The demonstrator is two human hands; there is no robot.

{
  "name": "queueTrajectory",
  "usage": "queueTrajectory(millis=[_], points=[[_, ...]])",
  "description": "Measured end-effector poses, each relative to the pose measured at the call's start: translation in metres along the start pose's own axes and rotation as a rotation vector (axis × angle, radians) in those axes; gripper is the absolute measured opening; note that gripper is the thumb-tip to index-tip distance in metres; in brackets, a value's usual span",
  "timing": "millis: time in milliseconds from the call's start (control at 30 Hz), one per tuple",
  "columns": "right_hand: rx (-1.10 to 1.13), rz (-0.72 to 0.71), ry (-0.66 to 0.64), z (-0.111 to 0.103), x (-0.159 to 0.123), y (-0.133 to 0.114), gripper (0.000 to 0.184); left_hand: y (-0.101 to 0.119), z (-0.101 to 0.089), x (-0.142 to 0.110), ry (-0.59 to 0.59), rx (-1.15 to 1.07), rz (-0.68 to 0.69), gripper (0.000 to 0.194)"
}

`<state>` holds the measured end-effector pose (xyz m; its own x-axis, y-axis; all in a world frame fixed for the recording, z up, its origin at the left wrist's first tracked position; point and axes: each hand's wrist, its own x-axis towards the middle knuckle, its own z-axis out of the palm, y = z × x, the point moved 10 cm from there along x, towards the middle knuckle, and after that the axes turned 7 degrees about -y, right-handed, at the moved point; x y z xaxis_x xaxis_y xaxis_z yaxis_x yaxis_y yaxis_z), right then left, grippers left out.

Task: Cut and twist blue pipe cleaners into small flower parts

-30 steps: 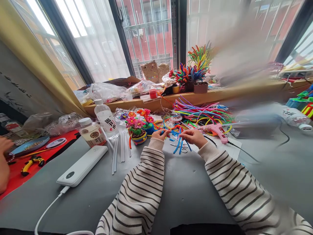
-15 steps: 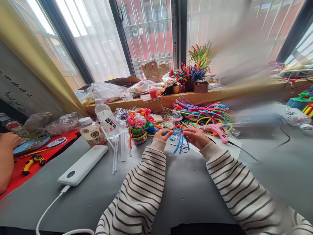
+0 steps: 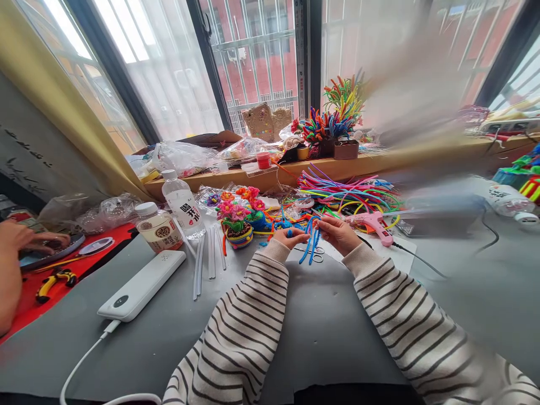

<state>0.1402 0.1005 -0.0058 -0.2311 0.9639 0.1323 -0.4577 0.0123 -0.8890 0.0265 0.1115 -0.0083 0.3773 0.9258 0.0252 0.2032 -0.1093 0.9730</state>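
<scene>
Blue pipe cleaners (image 3: 315, 247) hang in several strands between my hands, with a pinkish strand among them. My left hand (image 3: 287, 238) has its fingers closed on their left side; a small blue bit shows at its fingers. From the right, my right hand (image 3: 338, 234) pinches the upper part of the strands between thumb and fingers. Scissors (image 3: 318, 257) lie on the table just behind and below the strands, partly covered by them. Left of my hands stands a small pot of pipe-cleaner flowers (image 3: 234, 225), pink and orange.
A pink glue gun (image 3: 379, 228) lies right of my hands, before a heap of coloured pipe cleaners (image 3: 337, 188). To the left are clear glue sticks (image 3: 212, 256), a water bottle (image 3: 182, 202), a jar (image 3: 158, 228) and a white power bank (image 3: 143, 286). A co-worker's hands (image 3: 31, 239) are at far left.
The blue strands have drawn together and hang narrower between my hands; my left hand has moved slightly. At far left the co-worker's hand has reached over the blue plate.
</scene>
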Motion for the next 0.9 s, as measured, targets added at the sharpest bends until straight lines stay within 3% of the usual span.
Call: queueTrajectory(millis=[200, 600, 733, 900], points=[[-0.007, 0.013, 0.038, 0.0, -0.001, 0.004, 0.017, -0.01, 0.017, -0.004, -0.134, 0.014, -0.115, 0.034], [-0.08, 0.051, 0.046, 0.0, -0.002, 0.008, 0.018, -0.013, 0.039, -0.008, -0.328, -0.071, -0.11, 0.039], [-0.088, 0.089, -0.013, 0.003, -0.002, 0.01, 0.026, -0.011, 0.049, -0.009, -0.429, -0.172, -0.085, 0.041], [-0.199, 0.101, -0.204, 0.016, -0.002, 0.006, 0.038, -0.021, 0.055, -0.011, -0.507, -0.214, -0.153, 0.038]])
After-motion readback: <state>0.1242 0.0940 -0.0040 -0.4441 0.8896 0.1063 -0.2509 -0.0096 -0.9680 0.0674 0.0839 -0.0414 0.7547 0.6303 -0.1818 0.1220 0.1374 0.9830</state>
